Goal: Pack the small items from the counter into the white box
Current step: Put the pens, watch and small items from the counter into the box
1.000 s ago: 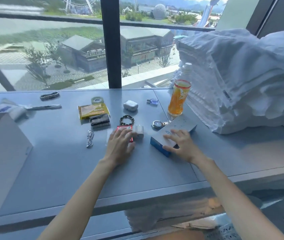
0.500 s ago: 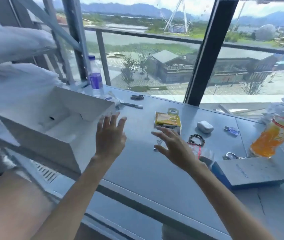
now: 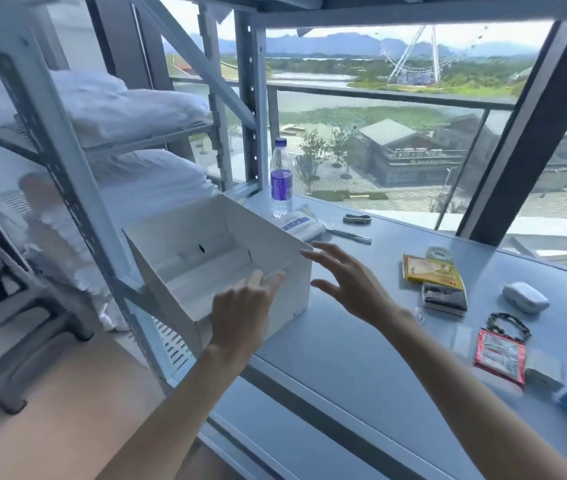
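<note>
Standing white box (image 3: 294,292): top open, at the left end of the counter (image 3: 344,362), under the left fingertips and just left of the right hand.
Left hand (image 3: 244,306): fingers nearly straight, tips on the box's near rim; it holds nothing.
Right hand (image 3: 351,285): fingers spread wide in the air beside the box's right wall; it holds nothing.
Small items: yellow packet (image 3: 431,271), black case (image 3: 444,297), earbud case (image 3: 524,297), bead bracelet (image 3: 508,325) and red packet (image 3: 500,355) lie on the counter, right of the right hand.
Beyond the hands: water bottle (image 3: 281,178) and pen (image 3: 347,234), behind the box.
Left of the left hand: metal shelf (image 3: 50,133) with folded white linen (image 3: 119,105).
</note>
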Demonstrator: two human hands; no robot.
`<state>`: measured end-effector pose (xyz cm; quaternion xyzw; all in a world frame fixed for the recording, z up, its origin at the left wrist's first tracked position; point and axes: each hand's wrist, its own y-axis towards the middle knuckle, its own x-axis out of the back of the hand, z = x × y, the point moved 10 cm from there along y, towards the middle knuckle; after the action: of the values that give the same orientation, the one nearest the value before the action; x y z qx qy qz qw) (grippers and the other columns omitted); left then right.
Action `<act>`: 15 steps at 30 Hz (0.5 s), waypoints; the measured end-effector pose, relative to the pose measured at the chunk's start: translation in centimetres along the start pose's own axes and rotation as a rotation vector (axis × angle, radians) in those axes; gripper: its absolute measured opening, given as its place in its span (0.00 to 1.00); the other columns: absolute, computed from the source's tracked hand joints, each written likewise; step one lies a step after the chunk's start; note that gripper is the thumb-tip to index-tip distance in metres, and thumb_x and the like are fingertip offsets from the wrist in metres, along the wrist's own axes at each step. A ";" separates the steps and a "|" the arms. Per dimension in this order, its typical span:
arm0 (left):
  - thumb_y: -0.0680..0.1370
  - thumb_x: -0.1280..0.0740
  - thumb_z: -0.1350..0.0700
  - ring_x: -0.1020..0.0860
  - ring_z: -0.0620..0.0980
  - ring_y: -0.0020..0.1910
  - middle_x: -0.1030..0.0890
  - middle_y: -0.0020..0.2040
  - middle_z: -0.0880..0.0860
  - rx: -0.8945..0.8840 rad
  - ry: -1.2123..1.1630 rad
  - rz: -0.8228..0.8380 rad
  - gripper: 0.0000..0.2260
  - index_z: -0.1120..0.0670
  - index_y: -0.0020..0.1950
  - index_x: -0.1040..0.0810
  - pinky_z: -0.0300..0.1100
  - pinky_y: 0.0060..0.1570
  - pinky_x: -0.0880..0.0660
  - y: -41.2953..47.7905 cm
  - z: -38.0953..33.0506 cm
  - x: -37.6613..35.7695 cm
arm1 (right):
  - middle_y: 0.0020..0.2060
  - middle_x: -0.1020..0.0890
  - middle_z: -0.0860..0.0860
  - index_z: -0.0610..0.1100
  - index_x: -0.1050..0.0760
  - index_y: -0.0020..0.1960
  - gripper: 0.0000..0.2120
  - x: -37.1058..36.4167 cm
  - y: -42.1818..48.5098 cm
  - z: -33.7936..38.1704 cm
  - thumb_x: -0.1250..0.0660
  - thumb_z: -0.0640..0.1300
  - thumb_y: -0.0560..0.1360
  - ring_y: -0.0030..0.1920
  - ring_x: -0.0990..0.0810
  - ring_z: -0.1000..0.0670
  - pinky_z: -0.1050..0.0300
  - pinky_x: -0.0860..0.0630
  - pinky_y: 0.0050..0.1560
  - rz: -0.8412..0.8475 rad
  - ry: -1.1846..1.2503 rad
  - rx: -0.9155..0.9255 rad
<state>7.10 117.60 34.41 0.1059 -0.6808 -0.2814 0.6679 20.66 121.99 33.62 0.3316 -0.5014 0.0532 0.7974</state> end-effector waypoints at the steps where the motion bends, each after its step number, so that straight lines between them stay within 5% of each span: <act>1: 0.60 0.24 0.67 0.25 0.52 0.22 0.26 0.30 0.49 -0.006 -0.022 -0.003 0.24 0.46 0.50 0.19 0.37 0.19 0.34 -0.5 0.9 0.3 | 0.67 0.30 0.50 0.52 0.31 0.68 0.22 -0.5 0.4 0.4 0.33 0.46 0.75 0.61 0.25 0.47 0.45 0.23 0.53 0.011 0.036 0.011; 9: 0.73 0.36 0.55 0.26 0.49 0.21 0.21 0.34 0.45 -0.058 -0.094 -0.087 0.11 0.45 0.53 0.21 0.34 0.22 0.39 -3.5 9.2 2.8 | 0.52 0.20 0.48 0.47 0.24 0.61 0.16 -4.5 4.1 6.7 0.32 0.39 0.74 0.44 0.17 0.50 0.48 0.21 0.46 -0.027 0.276 0.120; 13: 0.73 0.29 0.57 0.24 0.49 0.23 0.19 0.37 0.44 -0.058 -0.082 -0.099 0.11 0.46 0.52 0.19 0.35 0.20 0.36 -4.5 10.6 3.0 | 0.49 0.19 0.48 0.45 0.23 0.59 0.14 -6.1 5.0 7.8 0.33 0.39 0.74 0.41 0.16 0.48 0.47 0.21 0.43 -0.055 0.320 0.111; 15: 0.74 0.33 0.56 0.23 0.48 0.25 0.19 0.38 0.44 -0.092 -0.070 -0.109 0.10 0.45 0.53 0.20 0.36 0.20 0.33 -4.6 10.6 3.0 | 0.49 0.19 0.48 0.46 0.24 0.62 0.16 -6.3 5.0 7.8 0.33 0.40 0.74 0.41 0.17 0.49 0.50 0.21 0.44 -0.065 0.341 0.112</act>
<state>-4.54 114.80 35.10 0.1022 -0.6832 -0.3521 0.6315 9.58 122.87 32.90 0.3777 -0.3440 0.1105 0.8525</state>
